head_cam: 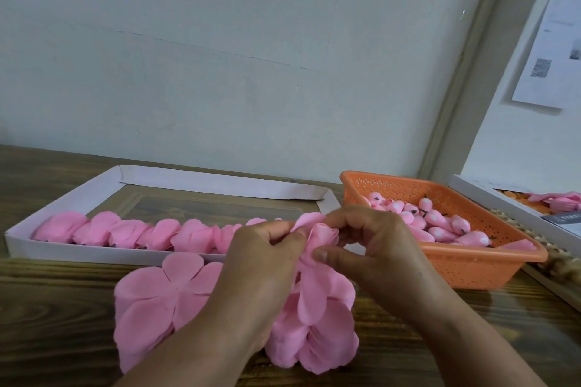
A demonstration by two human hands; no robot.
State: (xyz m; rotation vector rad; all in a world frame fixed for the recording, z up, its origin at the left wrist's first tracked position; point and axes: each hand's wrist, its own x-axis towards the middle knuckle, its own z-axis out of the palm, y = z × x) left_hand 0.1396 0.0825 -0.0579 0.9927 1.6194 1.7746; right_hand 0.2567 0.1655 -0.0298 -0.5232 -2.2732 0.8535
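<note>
A pink fabric rose bud with petals is held up between both hands above the table. My left hand pinches its left side with curled fingers. From the right, my right hand grips the flower, thumb pressed on a petal. Below the hands lie two stacks of flat pink petal pieces, the right stack partly hidden by my wrists.
A white cardboard tray at the left holds a row of finished pink flowers. An orange perforated basket of pink buds stands to the right. Another white box sits far right. The wall rises behind the wooden table.
</note>
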